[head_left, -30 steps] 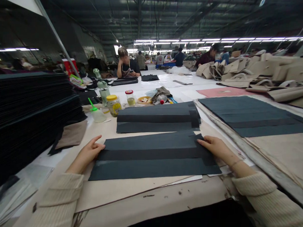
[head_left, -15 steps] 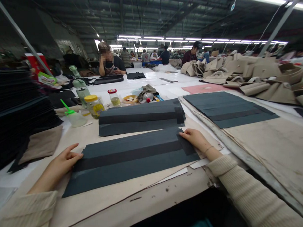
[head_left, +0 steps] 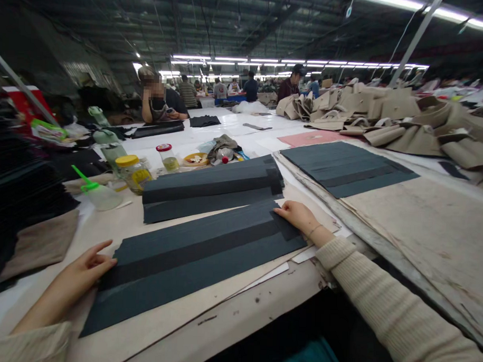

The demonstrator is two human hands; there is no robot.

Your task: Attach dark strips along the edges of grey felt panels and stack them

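Observation:
A long dark blue-green fabric panel with a black strip along its middle lies on the table before me. At its left edge, my left hand is closed on the border with thumb and bent fingers, the index finger stretched out above. My right hand pinches the upper right corner, where a short black patch crosses the strip's end. Just behind lies a small stack of similar panels, slightly curled. The undersides of both hands' grips are hidden.
On the left are tall dark stacks, a brown cloth piece, a green-nozzled squeeze bottle and a yellow-lidded jar. Another panel lies right, near beige bag pieces. A person sits across the table.
My view has turned a little to the right, so the scene sits further left. Both hands stay at the same places on the panel, which lies as before.

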